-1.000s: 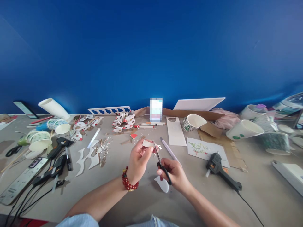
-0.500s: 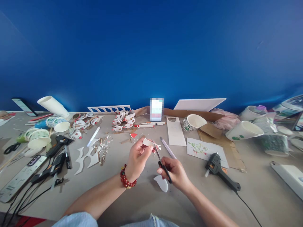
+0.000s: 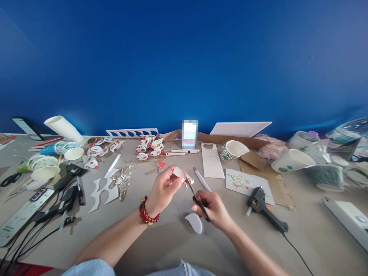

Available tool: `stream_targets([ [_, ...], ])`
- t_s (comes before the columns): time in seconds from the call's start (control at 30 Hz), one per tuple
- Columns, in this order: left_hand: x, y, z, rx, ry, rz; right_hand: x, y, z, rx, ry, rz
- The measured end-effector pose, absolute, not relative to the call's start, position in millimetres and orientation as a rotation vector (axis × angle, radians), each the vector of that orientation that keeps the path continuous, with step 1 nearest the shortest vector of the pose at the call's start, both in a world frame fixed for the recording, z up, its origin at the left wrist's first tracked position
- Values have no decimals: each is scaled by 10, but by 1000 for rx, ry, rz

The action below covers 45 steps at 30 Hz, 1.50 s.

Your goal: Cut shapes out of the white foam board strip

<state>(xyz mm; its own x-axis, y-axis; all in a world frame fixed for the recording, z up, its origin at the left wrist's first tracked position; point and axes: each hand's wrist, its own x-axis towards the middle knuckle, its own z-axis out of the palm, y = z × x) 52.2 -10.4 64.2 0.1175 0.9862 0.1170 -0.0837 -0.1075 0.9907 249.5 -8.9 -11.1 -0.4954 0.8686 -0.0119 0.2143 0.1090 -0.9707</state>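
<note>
My left hand (image 3: 163, 190) pinches a small piece of white card (image 3: 178, 172) between thumb and fingers. In my right hand (image 3: 212, 210) are scissors (image 3: 190, 186) with black handles, their blades pointing up and left at the right edge of the card. Just below the blades lies a white drop-shaped cutout (image 3: 194, 223) on the table. A lilac pen (image 3: 202, 179) rests beyond my right hand. Past my left hand lies a small red cut piece (image 3: 161, 165). Whether the blades are around the card or only beside it is hard to make out.
White bird cutouts (image 3: 155, 145) and white scraps (image 3: 110, 191) lie to the left. Glue guns (image 3: 67, 199) and a power strip (image 3: 25, 214) are further left. On the right are another glue gun (image 3: 266, 211), a bird drawing (image 3: 244, 182) and paper cups (image 3: 234, 151). A phone (image 3: 189, 134) stands behind.
My left hand has shifted slightly left, and less of the card shows above its fingers. The scissors stay close by the card's right edge. The whole view has moved a little.
</note>
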Motion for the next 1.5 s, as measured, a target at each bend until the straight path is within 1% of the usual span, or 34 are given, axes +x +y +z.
stream_targets([
  [0.27,385,-57,732,1350,1030,1053,2543,-22,-51,-1053,-1891,1361],
  [0.53,305,-33,816,1487,1069,1023,2580,22,-10,-1031,-1957,1316],
  [0.7,285,-26,828,1497,1113,933,2588,43,-13,-1034,-2003,1279],
  [0.83,290,-24,819,1506,1111,928,2558,23,-29,-1050,-1987,1249],
  [1.0,280,-3,795,1486,1108,985,2582,34,36,-983,-2059,1405],
  [1.13,216,49,757,1473,1188,1100,2679,60,131,-757,-2152,1623],
  [1.23,212,71,717,1547,1197,1080,2699,33,141,-700,-1974,1595],
  [1.33,313,51,655,1748,1118,961,2634,-8,91,-914,-1588,1329],
  [1.4,417,20,607,1871,1087,876,2575,-21,40,-961,-1554,1279],
  [1.5,546,-28,551,1946,1077,770,2522,-25,-32,-970,-1561,1298],
])
